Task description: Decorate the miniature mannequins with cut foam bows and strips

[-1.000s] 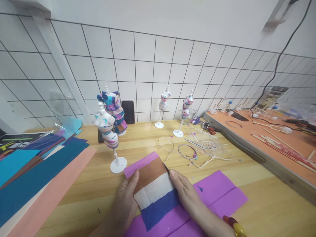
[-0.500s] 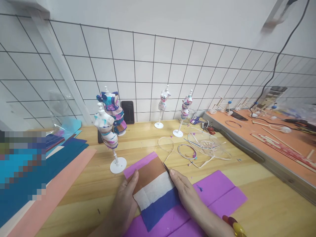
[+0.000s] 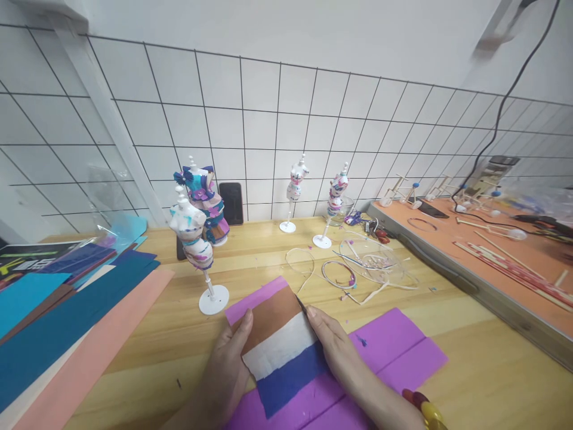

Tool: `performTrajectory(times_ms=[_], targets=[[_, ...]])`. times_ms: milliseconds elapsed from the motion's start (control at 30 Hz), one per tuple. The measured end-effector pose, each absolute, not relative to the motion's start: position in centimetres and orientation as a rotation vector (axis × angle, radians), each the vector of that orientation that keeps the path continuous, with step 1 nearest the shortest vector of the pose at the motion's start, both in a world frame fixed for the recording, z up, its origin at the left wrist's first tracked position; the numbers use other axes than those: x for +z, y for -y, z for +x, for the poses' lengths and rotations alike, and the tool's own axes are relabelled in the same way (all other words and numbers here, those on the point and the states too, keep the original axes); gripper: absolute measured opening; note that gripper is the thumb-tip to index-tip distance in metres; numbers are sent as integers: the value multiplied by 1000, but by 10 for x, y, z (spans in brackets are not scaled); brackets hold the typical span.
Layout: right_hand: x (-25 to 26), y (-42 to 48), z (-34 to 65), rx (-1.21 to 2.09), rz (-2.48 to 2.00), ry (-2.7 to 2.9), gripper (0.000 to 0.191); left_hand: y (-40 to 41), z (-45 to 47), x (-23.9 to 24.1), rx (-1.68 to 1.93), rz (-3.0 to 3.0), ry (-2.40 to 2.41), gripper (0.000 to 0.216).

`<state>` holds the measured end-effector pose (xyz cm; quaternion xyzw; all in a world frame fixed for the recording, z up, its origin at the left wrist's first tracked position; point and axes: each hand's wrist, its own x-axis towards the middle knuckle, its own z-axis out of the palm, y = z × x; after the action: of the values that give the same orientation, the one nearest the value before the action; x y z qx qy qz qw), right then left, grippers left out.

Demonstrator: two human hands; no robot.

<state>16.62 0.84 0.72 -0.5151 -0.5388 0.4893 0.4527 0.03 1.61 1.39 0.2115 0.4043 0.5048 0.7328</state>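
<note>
A sheet of crepe paper (image 3: 277, 334) striped in pink, brown, white and dark blue is held tilted up in front of me. My left hand (image 3: 228, 352) grips its left edge, thumb on the front face and fingers hidden behind. At the right edge, my right hand (image 3: 333, 340) is closed on the sheet, thumb forward. A thin dark pointed tip (image 3: 301, 303) sticks out by that thumb; I cannot make out what it belongs to. Below lies a folded purple sheet (image 3: 398, 346) on the wooden table (image 3: 147, 370), partly covered by the hands and the striped sheet.
A white mini dress form (image 3: 190, 227) stands left, before a dressed one (image 3: 210, 206); two more (image 3: 295, 179) (image 3: 338, 191) stand farther back. A phone (image 3: 231, 203) leans on the wall. Coiled cords (image 3: 371, 257) lie right. Coloured paper strips (image 3: 89, 322) spread left. An orange-topped table (image 3: 505, 239) adjoins right.
Almost nothing differs. Both hands keep their grip on the striped sheet, whose lower blue corner has shifted very slightly.
</note>
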Motion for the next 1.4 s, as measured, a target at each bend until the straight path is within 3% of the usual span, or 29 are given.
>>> performTrajectory(times_ms=[1067, 1400], targets=[[13, -7, 165, 1206, -1242, 1336, 43, -15, 1, 10, 1172, 606, -960, 45], [13, -9, 165, 1211, -1216, 1332, 41, -17, -13, -18, 1234, 697, -1034, 29]])
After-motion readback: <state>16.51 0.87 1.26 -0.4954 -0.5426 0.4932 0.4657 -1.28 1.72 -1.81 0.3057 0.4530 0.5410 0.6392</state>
